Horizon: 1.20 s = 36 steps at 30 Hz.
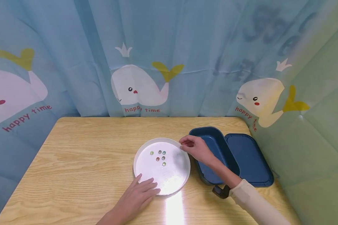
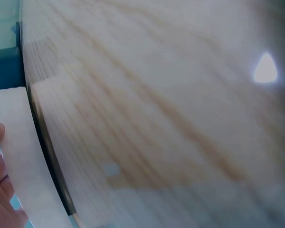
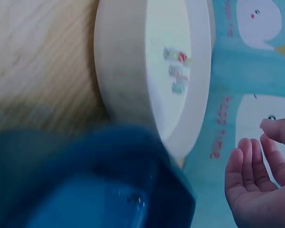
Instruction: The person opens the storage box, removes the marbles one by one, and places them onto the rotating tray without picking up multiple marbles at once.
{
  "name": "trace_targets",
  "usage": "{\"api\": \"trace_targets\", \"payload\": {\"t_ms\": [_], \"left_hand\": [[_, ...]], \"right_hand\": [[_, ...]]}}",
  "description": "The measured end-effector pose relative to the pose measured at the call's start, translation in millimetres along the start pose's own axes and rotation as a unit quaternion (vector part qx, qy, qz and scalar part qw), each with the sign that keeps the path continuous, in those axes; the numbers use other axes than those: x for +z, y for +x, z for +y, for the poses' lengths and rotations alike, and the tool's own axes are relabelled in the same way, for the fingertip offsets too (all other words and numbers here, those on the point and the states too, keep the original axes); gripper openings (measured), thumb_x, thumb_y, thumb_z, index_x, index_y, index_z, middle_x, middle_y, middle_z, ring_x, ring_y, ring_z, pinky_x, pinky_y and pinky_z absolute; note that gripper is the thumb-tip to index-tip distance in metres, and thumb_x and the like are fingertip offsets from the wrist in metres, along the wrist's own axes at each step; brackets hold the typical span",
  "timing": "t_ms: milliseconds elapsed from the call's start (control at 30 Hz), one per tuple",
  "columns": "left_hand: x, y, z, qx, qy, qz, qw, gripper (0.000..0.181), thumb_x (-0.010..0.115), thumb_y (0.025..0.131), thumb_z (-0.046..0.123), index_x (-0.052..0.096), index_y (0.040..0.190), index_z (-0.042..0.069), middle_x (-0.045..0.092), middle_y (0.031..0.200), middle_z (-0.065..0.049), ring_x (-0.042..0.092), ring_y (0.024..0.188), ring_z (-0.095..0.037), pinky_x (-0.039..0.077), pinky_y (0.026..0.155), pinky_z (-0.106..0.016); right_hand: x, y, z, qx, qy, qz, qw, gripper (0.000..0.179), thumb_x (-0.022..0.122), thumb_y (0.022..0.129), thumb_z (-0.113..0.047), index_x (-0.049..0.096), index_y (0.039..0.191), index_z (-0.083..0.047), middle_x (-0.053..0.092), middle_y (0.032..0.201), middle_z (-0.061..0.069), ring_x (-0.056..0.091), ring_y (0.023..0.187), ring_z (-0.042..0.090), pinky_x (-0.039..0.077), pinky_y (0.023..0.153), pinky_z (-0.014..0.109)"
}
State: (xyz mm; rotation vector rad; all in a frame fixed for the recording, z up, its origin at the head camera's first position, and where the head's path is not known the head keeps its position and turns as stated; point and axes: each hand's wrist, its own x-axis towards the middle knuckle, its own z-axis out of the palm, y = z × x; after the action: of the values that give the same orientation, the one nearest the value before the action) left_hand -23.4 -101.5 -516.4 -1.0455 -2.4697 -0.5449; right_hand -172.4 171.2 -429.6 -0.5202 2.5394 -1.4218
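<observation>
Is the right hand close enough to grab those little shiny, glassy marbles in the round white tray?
Probably yes: the right hand looks empty and is near the rim of the round white tray, and nothing covers the marbles from above.

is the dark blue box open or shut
Open: the head view looks into the dark blue box, and the matching lid lies beside it.
</observation>
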Motion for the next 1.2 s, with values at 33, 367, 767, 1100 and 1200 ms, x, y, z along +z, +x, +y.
{"api": "trace_targets", "payload": {"t_ms": [33,367,767,1100,1200], "left_hand": [[0.1,-0.1,-0.1,0.001,0.0,0.001,1.0,0.024,0.054,0.1,0.027,0.074,0.112,0.021,0.07,0.119,0.001,0.062,0.118,-0.02,0.034,0.105,-0.054],[-0.3,-0.6,0.3,-0.004,-0.001,-0.007,1.0,0.023,0.063,0.092,0.022,0.074,0.112,0.021,0.07,0.119,0.001,0.062,0.118,-0.02,0.034,0.105,-0.054],[-0.9,-0.8,0.5,-0.005,-0.004,-0.006,1.0,0.024,0.064,0.092,0.023,0.074,0.113,0.021,0.07,0.12,0.001,0.061,0.119,-0.02,0.033,0.106,-0.054],[-1.3,-0.3,0.5,-0.007,-0.004,-0.01,0.9999,0.025,0.066,0.089,0.022,0.074,0.113,0.021,0.07,0.12,0.001,0.061,0.119,-0.02,0.034,0.106,-0.055],[-1.5,-0.4,0.8,-0.008,-0.004,-0.013,0.9999,0.026,0.067,0.088,0.022,0.074,0.112,0.021,0.07,0.12,0.001,0.061,0.119,-0.02,0.034,0.106,-0.055]], "right_hand": [[-3.9,0.0,1.4,0.001,0.004,0.005,1.0,0.018,0.07,0.093,-0.008,0.07,0.109,-0.002,0.071,0.098,0.005,0.068,0.09,0.019,0.057,0.076,0.03],[-36.1,6.2,27.9,0.018,-0.012,0.033,0.9992,0.017,0.067,0.095,-0.009,0.07,0.11,-0.001,0.07,0.1,0.008,0.066,0.091,0.022,0.057,0.078,0.033],[-47.2,10.3,48.9,0.042,-0.04,-0.018,0.9982,0.022,0.068,0.094,-0.006,0.068,0.115,0.003,0.069,0.108,0.015,0.065,0.1,0.029,0.056,0.087,0.041],[-52.7,20.3,47.7,0.057,-0.077,-0.024,0.9951,0.019,0.07,0.092,-0.006,0.069,0.111,-0.001,0.069,0.101,0.009,0.064,0.095,0.025,0.056,0.082,0.038],[-52.6,24.7,50.8,0.059,-0.09,-0.031,0.9937,0.018,0.07,0.092,-0.006,0.069,0.109,0.0,0.069,0.1,0.01,0.064,0.094,0.025,0.056,0.081,0.037]]}}
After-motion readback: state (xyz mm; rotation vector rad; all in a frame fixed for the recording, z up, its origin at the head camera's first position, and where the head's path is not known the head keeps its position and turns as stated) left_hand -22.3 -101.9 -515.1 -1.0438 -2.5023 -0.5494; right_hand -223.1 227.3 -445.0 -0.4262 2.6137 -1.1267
